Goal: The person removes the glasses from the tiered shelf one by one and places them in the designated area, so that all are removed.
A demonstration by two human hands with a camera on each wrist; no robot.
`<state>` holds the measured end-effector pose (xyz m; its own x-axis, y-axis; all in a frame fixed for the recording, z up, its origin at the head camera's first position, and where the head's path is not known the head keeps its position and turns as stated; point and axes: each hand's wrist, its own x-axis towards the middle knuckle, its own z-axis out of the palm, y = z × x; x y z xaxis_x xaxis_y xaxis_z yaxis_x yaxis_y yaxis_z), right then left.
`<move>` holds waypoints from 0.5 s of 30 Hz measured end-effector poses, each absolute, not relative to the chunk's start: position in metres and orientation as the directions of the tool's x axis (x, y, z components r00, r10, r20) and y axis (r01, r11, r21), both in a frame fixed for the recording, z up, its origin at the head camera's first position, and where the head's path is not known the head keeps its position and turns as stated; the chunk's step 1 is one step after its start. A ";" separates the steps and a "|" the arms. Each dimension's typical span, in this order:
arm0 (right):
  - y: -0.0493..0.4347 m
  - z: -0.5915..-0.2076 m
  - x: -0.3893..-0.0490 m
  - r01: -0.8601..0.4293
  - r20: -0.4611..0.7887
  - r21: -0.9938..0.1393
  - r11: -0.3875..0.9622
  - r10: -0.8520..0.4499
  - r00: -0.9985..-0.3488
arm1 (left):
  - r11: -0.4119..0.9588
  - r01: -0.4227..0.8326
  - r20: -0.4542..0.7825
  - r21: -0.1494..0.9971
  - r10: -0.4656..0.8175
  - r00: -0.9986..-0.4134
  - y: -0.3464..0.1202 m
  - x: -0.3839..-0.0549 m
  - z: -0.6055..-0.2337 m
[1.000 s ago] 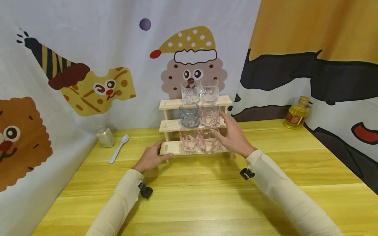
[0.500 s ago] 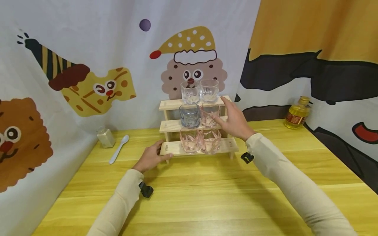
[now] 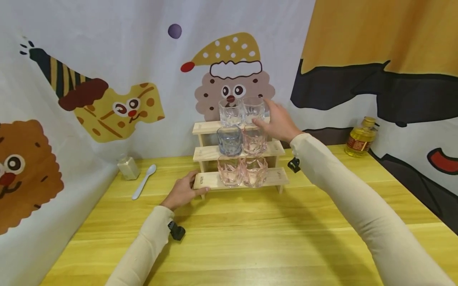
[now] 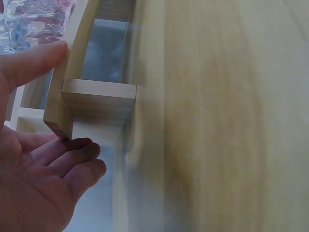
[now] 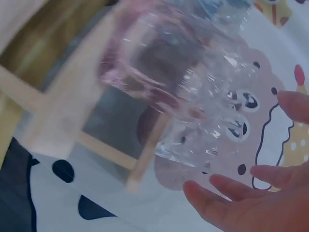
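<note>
A three-tier wooden stand (image 3: 205, 180) holds several faceted drinking glasses, two per step. Clear glasses sit on top, one at left (image 3: 230, 113) and one at right (image 3: 253, 108). The middle step bears a blue glass (image 3: 229, 141) and a pink glass (image 3: 254, 141); below are two pink glasses (image 3: 229, 171). My left hand (image 3: 182, 192) grips the left end of the lowest board, its thumb on the front edge in the left wrist view. My right hand (image 3: 280, 121) is beside the right clear glass, thumb and fingers spread around its side; in the right wrist view the fingers (image 5: 207, 200) are extended.
A small square jar (image 3: 128, 167) and a pale spoon (image 3: 144, 182) lie left of the stand. An oil bottle (image 3: 359, 137) stands at the far right of the wooden table (image 3: 236, 238). A cartoon-print cloth (image 3: 143, 39) hangs close behind.
My right hand has risen from the lower pink glass, past the middle step, to the clear glass at top right. The left hand stays on the stand's lowest board.
</note>
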<state>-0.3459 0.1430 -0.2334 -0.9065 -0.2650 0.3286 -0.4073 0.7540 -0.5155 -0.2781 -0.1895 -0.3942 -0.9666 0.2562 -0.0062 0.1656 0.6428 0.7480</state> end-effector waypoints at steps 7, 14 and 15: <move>0.128 -0.211 -0.376 -0.366 0.246 -0.465 0.806 -0.279 -0.928 | 0.623 0.183 0.011 0.760 0.269 -0.963 -0.190 -0.279 -0.395; 0.118 -0.207 -0.395 -0.325 0.179 -0.451 0.832 -0.272 -0.946 | 0.601 0.183 0.018 0.778 0.269 -0.963 -0.191 -0.280 -0.397; 0.118 -0.207 -0.397 -0.314 0.172 -0.458 0.832 -0.264 -0.949 | 0.601 0.183 0.018 0.778 0.270 -0.963 -0.191 -0.280 -0.398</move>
